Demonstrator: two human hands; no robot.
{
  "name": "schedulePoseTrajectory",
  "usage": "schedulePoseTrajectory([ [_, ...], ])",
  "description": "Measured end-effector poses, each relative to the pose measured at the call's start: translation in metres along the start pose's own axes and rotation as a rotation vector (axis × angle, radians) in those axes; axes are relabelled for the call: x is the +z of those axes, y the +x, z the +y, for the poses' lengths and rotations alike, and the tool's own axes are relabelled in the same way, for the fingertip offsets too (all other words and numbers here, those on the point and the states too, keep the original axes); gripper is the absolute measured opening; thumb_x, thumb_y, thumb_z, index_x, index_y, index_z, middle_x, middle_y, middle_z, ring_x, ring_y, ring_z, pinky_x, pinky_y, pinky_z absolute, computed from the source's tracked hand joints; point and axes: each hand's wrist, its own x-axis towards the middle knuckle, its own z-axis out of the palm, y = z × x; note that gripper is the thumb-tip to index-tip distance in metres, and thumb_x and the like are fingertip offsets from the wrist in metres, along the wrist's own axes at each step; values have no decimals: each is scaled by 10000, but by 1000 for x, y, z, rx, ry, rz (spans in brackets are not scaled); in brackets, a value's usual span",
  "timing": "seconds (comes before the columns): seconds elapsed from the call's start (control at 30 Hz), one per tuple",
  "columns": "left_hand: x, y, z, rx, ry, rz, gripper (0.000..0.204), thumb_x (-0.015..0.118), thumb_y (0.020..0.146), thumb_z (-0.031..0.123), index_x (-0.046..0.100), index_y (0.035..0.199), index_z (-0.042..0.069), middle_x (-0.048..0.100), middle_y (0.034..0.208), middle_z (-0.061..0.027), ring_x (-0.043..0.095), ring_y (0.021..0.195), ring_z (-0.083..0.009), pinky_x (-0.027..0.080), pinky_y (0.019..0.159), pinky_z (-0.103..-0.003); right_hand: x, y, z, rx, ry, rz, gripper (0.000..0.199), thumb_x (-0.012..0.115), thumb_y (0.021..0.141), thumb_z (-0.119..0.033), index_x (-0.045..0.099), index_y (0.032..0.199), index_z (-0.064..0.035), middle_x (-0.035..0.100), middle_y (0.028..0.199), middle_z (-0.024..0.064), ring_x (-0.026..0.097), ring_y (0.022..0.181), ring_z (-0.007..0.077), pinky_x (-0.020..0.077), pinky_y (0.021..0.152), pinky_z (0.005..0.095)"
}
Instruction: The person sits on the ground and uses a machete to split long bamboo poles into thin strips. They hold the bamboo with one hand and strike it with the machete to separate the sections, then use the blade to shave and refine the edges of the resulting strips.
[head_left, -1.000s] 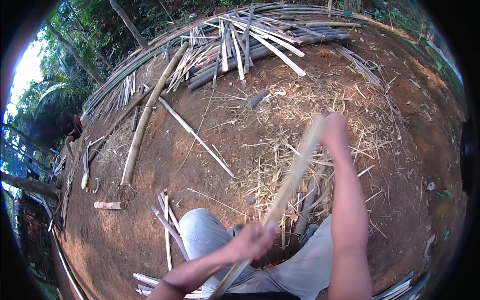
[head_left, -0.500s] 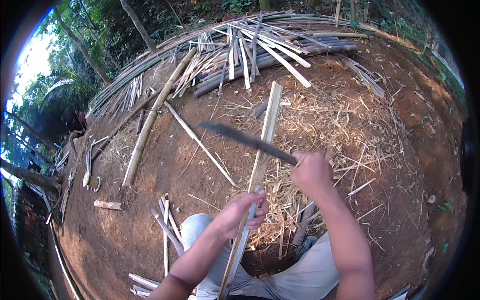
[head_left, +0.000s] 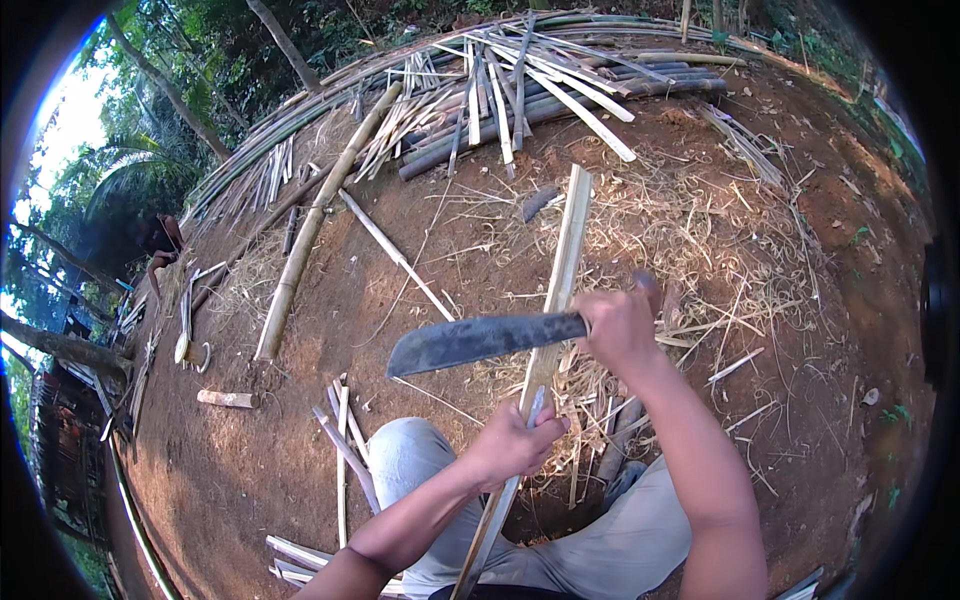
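Observation:
My left hand [head_left: 515, 442] is closed around the lower part of a long split bamboo strip [head_left: 566, 245], which slants up and away from between my knees. A narrow greyish end [head_left: 537, 404] pokes out just above that fist; I cannot tell whether it is a separate sliver. In my right hand [head_left: 620, 328] is the handle of a machete [head_left: 475, 344]. Its broad dark blade points left, crossing in front of the strip above my left hand. Whether blade and strip touch cannot be made out.
Thin shavings [head_left: 690, 235] litter the dirt ahead and right. A thick bamboo pole [head_left: 310, 245] lies to the left, with a short cut piece [head_left: 228, 399] nearer. Split strips and poles [head_left: 490, 130] are piled at the back. Another person [head_left: 162, 240] is at far left.
The machete blade has swung down at its tip, from slanting up-left to nearly level. My left hand's fingers have closed more tightly on the bamboo strip. The whole view has shifted slightly.

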Motion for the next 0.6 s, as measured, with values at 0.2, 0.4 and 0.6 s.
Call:
schedulePoseTrajectory([
  [0.2,-10,3,4,-41,-92,-56,301,566,968,67,361,763,144,343,546,69,269,403,-29,178,368,-241,-6,18,27,29,-179,-40,41,683,730,-61,643,719,-57,668,660,124,684,611,279,557,594,397],
  [0.4,-14,-2,-1,-100,-83,-76,328,582,948,32,348,749,149,344,518,58,274,387,-41,171,369,-247,-6,8,-12,-97,-115,-42,106,616,803,-51,651,703,-62,642,600,96,627,483,193,510,460,350],
  [0.6,-18,-4,-7,-145,-178,-182,323,564,950,15,344,761,156,333,519,61,271,392,-36,171,367,-249,-26,18,19,325,20,-127,168,550,842,-15,663,721,-50,656,620,108,640,503,195,536,511,348],
])
